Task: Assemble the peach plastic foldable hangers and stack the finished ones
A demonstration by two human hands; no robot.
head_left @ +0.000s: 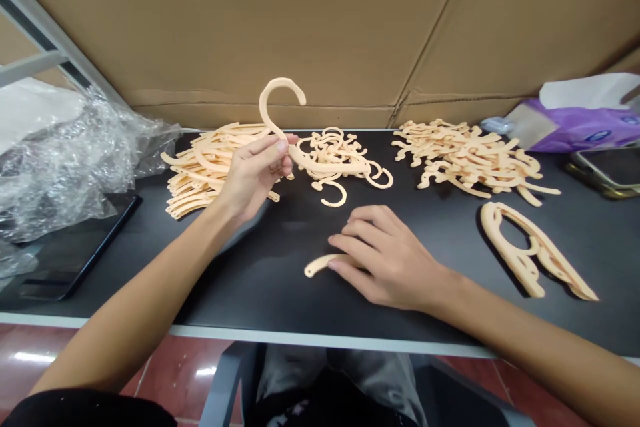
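In the head view, my left hand [260,170] pinches a cream plastic hanger hook [267,103] between thumb and fingers, raised above the table with its curve upward. A curved arm [330,165] extends rightward from the hook's base and seems joined to it; the joint is partly behind my fingers. Near the front edge, my right hand [385,257] is closed over a loose curved hanger arm [317,266] lying on the tabletop. Only that piece's left end, with a small hole, shows; my fingers hide the rest.
Behind my hands lie piles of hanger arms [197,173], hooks [333,195] and more arms [465,153]. A folded hanger [510,247] rests at right, near a purple tissue pack [575,123] and a phone [610,170]. Bubble wrap [80,160] and a dark tablet [80,260] are left; cardboard [250,27] stands behind.
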